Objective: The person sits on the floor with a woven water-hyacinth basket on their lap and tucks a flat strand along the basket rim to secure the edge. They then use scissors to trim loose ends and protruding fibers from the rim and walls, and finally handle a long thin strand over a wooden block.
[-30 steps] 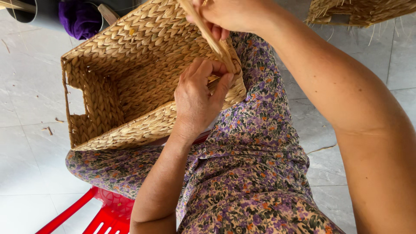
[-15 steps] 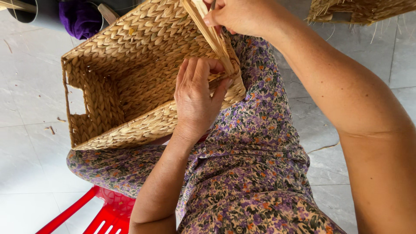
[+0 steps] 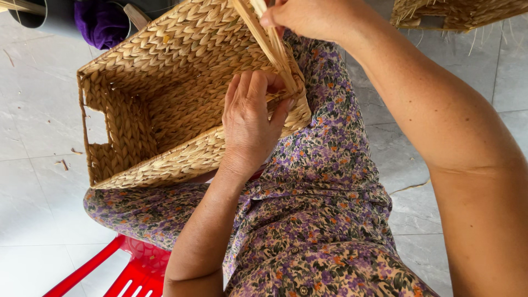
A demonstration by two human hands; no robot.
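A square woven straw basket (image 3: 165, 82) lies tipped on my lap, its open mouth facing me. My left hand (image 3: 250, 124) presses on the basket's near corner rim, fingers resting over the weave. My right hand (image 3: 311, 16) is at the top of the view, pinching a bundle of loose straw strands (image 3: 269, 44) that run down to that same corner. The strands look taut between my right hand and the rim. The fingertips of my right hand are cut off by the frame's top edge.
I sit on a red plastic chair (image 3: 129, 269) in a floral dress, over a pale tiled floor (image 3: 33, 126). Another woven basket (image 3: 462, 12) sits at the top right. A dark tub with purple cloth (image 3: 102, 22) stands at the top left.
My left hand's fingers have stretched out and shifted up along the corner rim. My right hand has drawn the strands slightly up and right.
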